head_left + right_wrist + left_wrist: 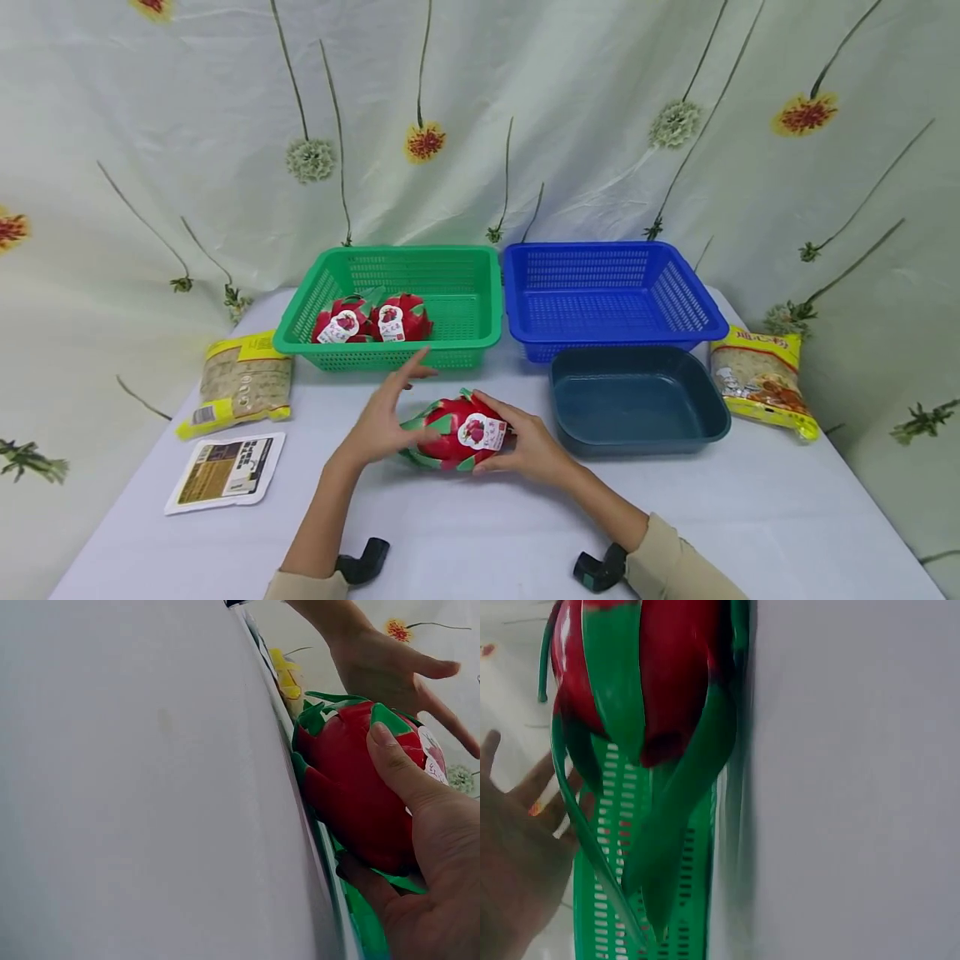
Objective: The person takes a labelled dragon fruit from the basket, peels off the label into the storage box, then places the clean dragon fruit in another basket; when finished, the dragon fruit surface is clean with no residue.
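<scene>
A red dragon fruit (448, 429) with green scales and a white label lies sideways at the middle of the table. My right hand (536, 446) grips its right end, thumb on one side and fingers on the other, as the right wrist view shows. Whether the fruit touches the cloth I cannot tell. By its leafy left end, my left hand (381, 423) has its fingers spread; in the left wrist view a gap shows between that hand (517, 847) and the fruit (675, 667). Two more labelled dragon fruits (403, 317) sit in the left part of a green basket (480, 332).
Right of the green basket stands a blue basket (615, 332), with a dark teal tub (637, 446) in front of it. Yellow food bags lie at left (243, 379) and right (757, 375). A flat white packet (225, 472) lies at front left. Floral cloth (585, 100) hangs behind.
</scene>
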`<state>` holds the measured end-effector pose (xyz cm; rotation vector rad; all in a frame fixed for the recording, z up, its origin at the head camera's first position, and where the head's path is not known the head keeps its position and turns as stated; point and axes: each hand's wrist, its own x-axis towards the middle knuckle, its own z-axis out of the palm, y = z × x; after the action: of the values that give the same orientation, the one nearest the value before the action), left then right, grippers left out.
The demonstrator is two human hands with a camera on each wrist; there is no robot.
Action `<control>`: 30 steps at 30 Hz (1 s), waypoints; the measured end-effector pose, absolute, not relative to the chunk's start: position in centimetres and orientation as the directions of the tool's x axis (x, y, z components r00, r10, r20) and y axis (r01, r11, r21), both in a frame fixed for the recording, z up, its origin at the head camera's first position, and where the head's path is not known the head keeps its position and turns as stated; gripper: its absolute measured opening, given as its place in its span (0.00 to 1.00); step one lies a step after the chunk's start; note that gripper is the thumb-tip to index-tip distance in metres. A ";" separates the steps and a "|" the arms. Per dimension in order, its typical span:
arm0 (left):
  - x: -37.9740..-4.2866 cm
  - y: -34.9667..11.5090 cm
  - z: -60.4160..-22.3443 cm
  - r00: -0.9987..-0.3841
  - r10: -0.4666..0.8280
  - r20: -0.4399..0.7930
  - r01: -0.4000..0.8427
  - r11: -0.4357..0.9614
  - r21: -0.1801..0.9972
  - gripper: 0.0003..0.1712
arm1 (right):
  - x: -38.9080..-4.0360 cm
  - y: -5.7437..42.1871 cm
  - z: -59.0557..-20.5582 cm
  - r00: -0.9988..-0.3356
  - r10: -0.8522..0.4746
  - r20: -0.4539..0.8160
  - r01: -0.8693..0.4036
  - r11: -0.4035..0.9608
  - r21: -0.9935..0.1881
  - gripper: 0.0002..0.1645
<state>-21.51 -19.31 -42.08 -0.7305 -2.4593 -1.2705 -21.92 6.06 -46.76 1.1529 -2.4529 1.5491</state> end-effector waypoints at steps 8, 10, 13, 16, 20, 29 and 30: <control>-20.9 -17.4 -43.7 -0.858 0.461 0.227 0.509 0.707 0.491 0.66 | -21.8 6.1 -46.6 -0.736 -0.589 0.333 -0.584 0.304 -0.753 0.57; -20.8 -17.4 -43.7 -0.866 0.451 0.217 0.496 0.721 0.484 0.65 | -21.6 6.2 -46.2 -0.740 -0.577 0.346 -0.602 0.339 -0.723 0.55; -20.9 -17.3 -43.8 -0.868 0.444 0.222 0.494 0.735 0.465 0.62 | -21.2 6.3 -45.2 -0.748 -0.521 0.410 -0.635 0.386 -0.669 0.49; -20.9 -17.3 -44.1 -0.863 0.439 0.251 0.506 0.741 0.442 0.59 | -20.6 6.4 -44.3 -0.758 -0.437 0.483 -0.644 0.393 -0.656 0.40; -20.8 -17.4 -44.5 -0.842 0.417 0.343 0.533 0.740 0.409 0.56 | -19.8 6.5 -43.6 -0.784 -0.306 0.540 -0.620 0.360 -0.697 0.32; -20.3 -17.0 -43.9 -0.776 0.356 0.520 0.606 0.647 0.463 0.56 | -19.1 6.2 -42.9 -0.845 -0.156 0.511 -0.534 0.224 -0.815 0.24; -20.3 -16.9 -43.8 -0.770 0.356 0.530 0.616 0.633 0.469 0.56 | -18.9 6.2 -42.6 -0.842 -0.159 0.516 -0.539 0.193 -0.820 0.23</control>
<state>-20.26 -16.94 -43.83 -0.7713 -2.4672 -0.9175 -18.87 6.17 -42.62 0.6591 -2.1577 1.6897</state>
